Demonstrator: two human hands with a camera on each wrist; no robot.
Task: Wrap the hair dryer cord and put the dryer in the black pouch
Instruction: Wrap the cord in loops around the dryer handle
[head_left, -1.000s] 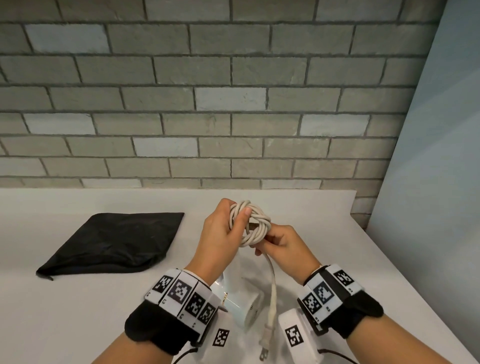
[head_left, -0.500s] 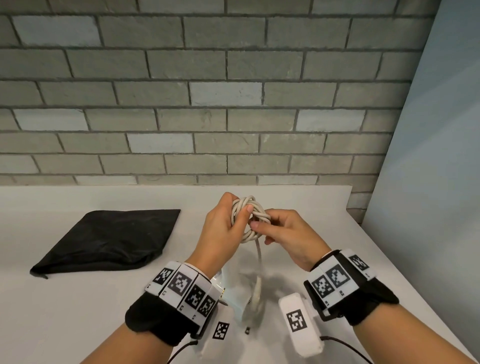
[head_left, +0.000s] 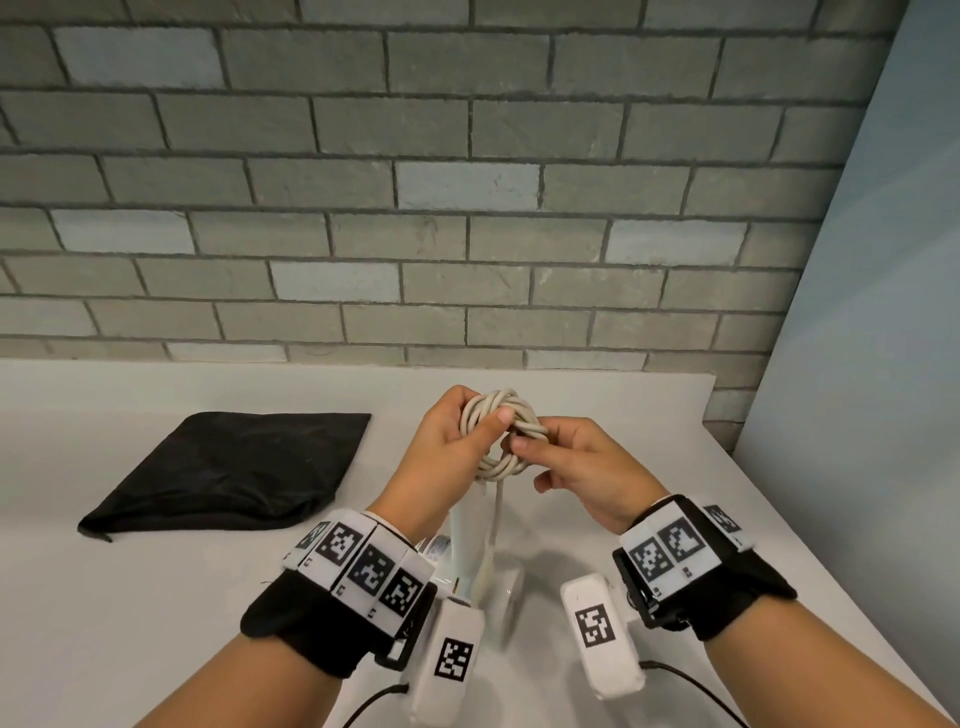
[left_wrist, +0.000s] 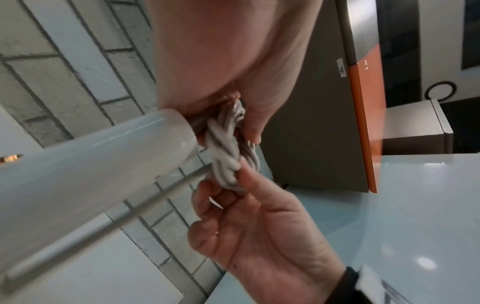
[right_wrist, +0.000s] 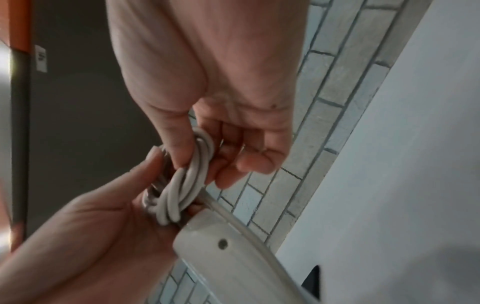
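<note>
Open counter (head_left: 130, 597) lay front-left, between left hand (head_left: 441, 452) and black pouch (head_left: 223, 467). Pouch lay flat, well apart from both hands, with bare counter all around it. Brick wall (head_left: 415, 208) closed off the back, blue panel (head_left: 857, 364) the right. Hair dryer (head_left: 467, 545) hung between the wrists, blocking the middle gap. Right hand (head_left: 582, 467) was near the counter's right edge.

Both the left hand (left_wrist: 221, 61) and right hand (left_wrist: 259, 232) pinch the coiled cord (left_wrist: 226, 156) beside the dryer handle (left_wrist: 91, 164).
</note>
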